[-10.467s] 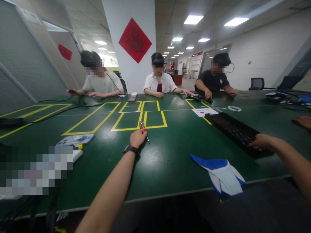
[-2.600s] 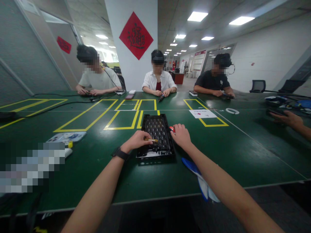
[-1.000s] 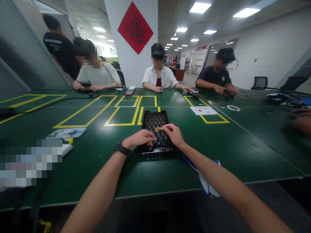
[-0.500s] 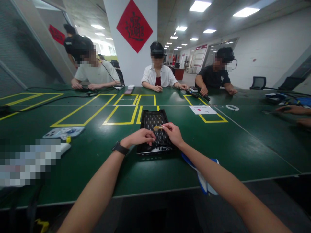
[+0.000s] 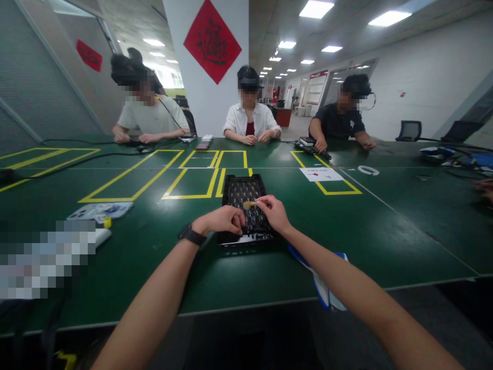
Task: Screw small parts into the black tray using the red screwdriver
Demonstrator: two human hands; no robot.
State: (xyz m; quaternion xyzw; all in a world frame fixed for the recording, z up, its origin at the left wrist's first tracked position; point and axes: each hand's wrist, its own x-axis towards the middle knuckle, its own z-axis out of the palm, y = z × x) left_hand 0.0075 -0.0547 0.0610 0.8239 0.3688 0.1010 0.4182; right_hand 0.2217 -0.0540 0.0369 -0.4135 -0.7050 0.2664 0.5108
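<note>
A black tray (image 5: 228,186) lies on the green table, its floor patterned with rows of small dark and shiny shapes. My right hand (image 5: 272,211) is over the tray's right side. Its thumb and fingers pinch a small flat yellowish-brown strip (image 5: 248,204), held above the rows; its exact kind is too small to tell. My left hand (image 5: 225,220), with a black watch (image 5: 191,235) at the wrist, rests over the tray's left edge. Its fingers are curled in toward the thumb, and whatever lies between them is hidden. Small loose black bits (image 5: 262,236) sit along the tray's near end.
A blue-and-white cloth-like item (image 5: 327,282) lies under my right forearm at the table edge. Left of me are a patterned flat case (image 5: 100,209) and a blurred white object (image 5: 102,236). A paper sheet (image 5: 321,174) lies ahead right. Three people sit across the table (image 5: 165,277).
My left hand has shifted slightly left, its fingertips lower and more curled. The strip in my right hand has barely moved. Across the table, the middle person's hand has drawn in.
</note>
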